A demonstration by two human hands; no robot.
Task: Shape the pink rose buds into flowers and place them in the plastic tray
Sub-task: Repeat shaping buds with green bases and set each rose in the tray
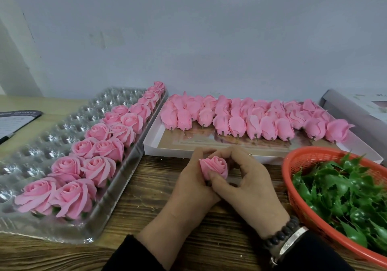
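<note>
- Both hands meet over the wooden counter (146,189), just in front of the white box.
- Left hand (188,185) wraps the held rose (214,166) from below and from the left, fingers curled round its base.
- Right hand (249,178) pinches the same rose: thumb on the near petals, fingers curled behind it. Beaded bracelet (281,232) and a silver bangle on that wrist.
- Held rose: long axis roughly upright, bloom end up and tilted toward the camera, base hidden in the hands. Centre is spiralled, outer petals only partly spread; looks mid-shaping, not yet ready for a cell.
- Right of the hands: orange basket (293,189) of green plastic calyx leaves (345,189).
- Left: clear plastic tray (41,145), long side running away from the camera. Shaped roses (88,166) fill roughly two rows along its right edge, blooms up. The cells to the left of them are unfilled.
- Beyond the hands: white box (155,145) with closed rose buds (251,120) lying on their sides, stubs toward the camera, tips toward the wall.
- Judgement: well under half done; most of the tray is open and dozens of buds are unshaped.
- Far left: a dark-edged paper (16,122) on the counter; print unreadable.
</note>
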